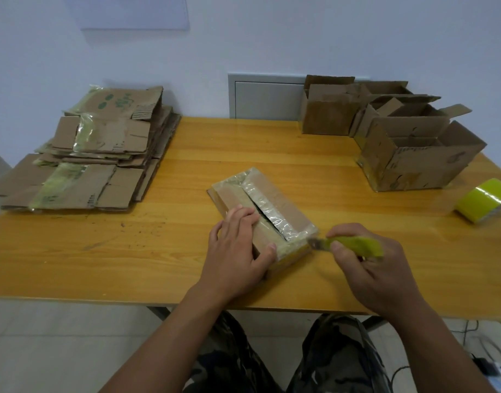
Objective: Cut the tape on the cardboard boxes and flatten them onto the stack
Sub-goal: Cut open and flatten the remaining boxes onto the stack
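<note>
A small taped box lies at the centre of the table. The left hand rests on its near left side; the right hand, just right of it, holds a knife at its near corner. A stack of flattened cardboard sits upper left. Open boxes stand upper right, with a tape roll at the right edge.
</note>
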Available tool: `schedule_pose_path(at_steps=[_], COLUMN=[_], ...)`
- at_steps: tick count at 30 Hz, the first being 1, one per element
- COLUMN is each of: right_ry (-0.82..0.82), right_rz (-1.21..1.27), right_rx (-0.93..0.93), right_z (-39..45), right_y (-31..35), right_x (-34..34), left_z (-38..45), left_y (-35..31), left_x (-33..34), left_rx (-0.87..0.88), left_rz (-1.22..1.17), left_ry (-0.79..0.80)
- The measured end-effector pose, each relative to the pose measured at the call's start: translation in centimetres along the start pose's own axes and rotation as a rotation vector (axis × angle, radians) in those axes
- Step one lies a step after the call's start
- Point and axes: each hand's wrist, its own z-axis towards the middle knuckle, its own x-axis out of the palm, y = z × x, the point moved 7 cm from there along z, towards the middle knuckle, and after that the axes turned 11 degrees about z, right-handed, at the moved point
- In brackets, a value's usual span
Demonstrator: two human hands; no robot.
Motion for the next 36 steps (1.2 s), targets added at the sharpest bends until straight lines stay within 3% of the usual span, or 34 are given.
schedule_pose_path(at_steps=[8, 20, 25, 33, 36], right_ry=[0.163, 0.231, 0.096, -0.348, -0.247], right_rz=[-0.083, -0.159, -0.122, 0.307, 0.188], right_rx=[0.069, -0.005, -0.111, -0.02, -0.058], right_z=[0.8, 0.7, 0.7, -1.3, 0.1], right_y=[-1.6, -0.7, -0.4, -2.5, -2.5], right_x=[4.4, 3.4, 2.6, 0.1, 0.5], left_z=[-0.2, 0.0, 0.1, 0.4, 0.5], left_y=[0.1, -0.1, -0.1, -0.3, -0.4], left_x=[0.1, -0.1, -0.1, -0.1, -0.5], left_rx=[-0.017, -0.04, -0.032, -0.002, 0.007], left_rz=[-0.01, 0.02, 0.043, 0.072, 0.126], left_ry=[-0.001, 0.011, 0.023, 0.023, 0.001])
